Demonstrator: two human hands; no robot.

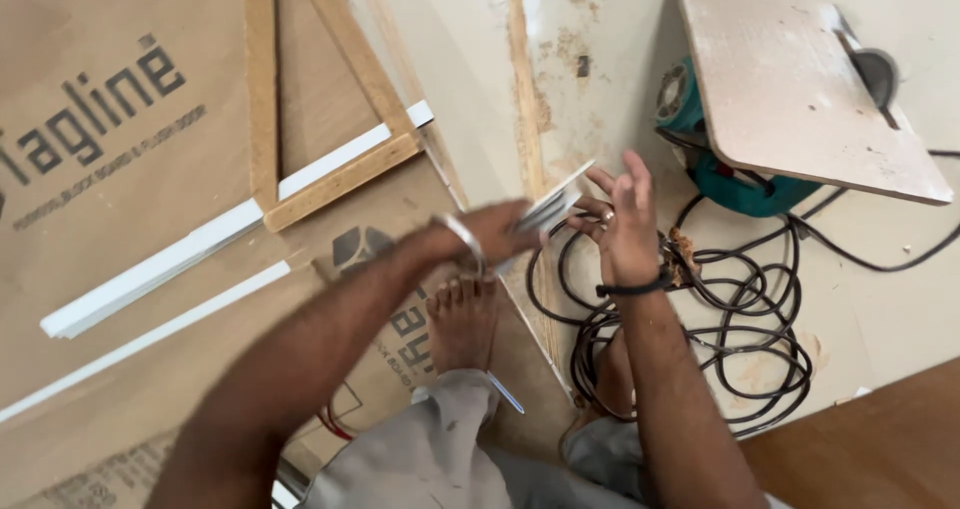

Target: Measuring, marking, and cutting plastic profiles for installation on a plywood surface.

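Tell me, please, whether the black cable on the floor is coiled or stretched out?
Coiled: the black cable lies in loose overlapping loops beside the teal power tool.

Strip (552, 205): thin, flat, pale grey-white, short length, motion-blurred. Held in air above the floor, tilted with far end up toward upper right. Left hand (500, 231) clamps its near end; right hand (625, 224) touches the far end, fingers spread.
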